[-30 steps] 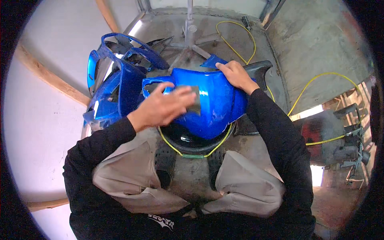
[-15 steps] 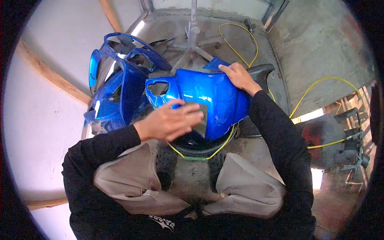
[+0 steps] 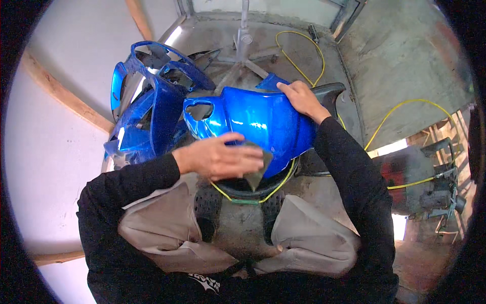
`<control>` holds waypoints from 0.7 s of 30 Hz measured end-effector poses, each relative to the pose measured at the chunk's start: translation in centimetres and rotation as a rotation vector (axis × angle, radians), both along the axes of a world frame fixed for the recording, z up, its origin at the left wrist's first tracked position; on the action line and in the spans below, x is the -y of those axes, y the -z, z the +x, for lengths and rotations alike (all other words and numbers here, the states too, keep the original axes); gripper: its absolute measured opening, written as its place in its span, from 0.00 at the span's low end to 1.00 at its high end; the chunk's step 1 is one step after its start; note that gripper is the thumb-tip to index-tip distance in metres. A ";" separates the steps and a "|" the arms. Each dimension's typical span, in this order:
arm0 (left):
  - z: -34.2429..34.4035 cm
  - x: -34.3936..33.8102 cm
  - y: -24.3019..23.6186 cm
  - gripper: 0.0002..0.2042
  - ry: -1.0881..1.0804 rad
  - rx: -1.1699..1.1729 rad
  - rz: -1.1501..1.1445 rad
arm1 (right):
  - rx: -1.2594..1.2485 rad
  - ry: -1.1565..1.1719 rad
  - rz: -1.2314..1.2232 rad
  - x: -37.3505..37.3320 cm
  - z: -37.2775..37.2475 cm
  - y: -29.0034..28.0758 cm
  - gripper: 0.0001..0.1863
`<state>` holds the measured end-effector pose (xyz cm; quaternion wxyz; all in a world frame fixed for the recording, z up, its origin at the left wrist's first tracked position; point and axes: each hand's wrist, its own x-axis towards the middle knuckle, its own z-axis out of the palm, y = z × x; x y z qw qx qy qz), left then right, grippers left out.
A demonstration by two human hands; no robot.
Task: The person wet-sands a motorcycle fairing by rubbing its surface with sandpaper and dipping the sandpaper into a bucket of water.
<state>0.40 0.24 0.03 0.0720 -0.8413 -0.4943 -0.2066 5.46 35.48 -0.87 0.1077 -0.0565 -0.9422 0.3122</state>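
A glossy blue scooter body panel with a cut-out opening at its left end rests in front of me. My right hand grips its far upper edge on the right. My left hand, slightly blurred, holds a thin grey-green sheet of sandpaper against the panel's near lower edge. Part of the sheet is hidden under the fingers. Beneath the panel is a black rounded thing with a yellow line along its sides, mostly covered.
More blue scooter body parts stand on the left by a white wall. A grey metal stand rises behind the panel. Yellow hose loops on the floor, and a dark red machine sits at right.
My left hand and the sandpaper have slid a little right and toward me, to the panel's near edge. My right hand keeps its hold.
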 end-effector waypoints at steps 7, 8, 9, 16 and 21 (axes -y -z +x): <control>1.1 0.2 0.0 0.26 -0.084 -0.026 0.041 | 0.095 0.034 -0.007 0.8 0.2 -1.6 0.37; 2.2 0.5 0.2 0.25 0.003 -0.065 -0.047 | 0.092 0.035 -0.005 0.9 0.2 -1.7 0.37; 2.5 0.4 0.2 0.24 0.046 -0.122 -0.058 | 0.079 0.031 -0.004 1.1 0.3 -1.8 0.37; -3.6 -2.1 -2.0 0.26 -0.452 -0.074 0.105 | 0.068 0.032 -0.027 0.6 0.2 -1.9 0.36; 2.2 -1.6 -0.5 0.25 -0.019 -0.081 -0.019 | 0.024 0.022 0.002 0.8 0.5 -1.3 0.35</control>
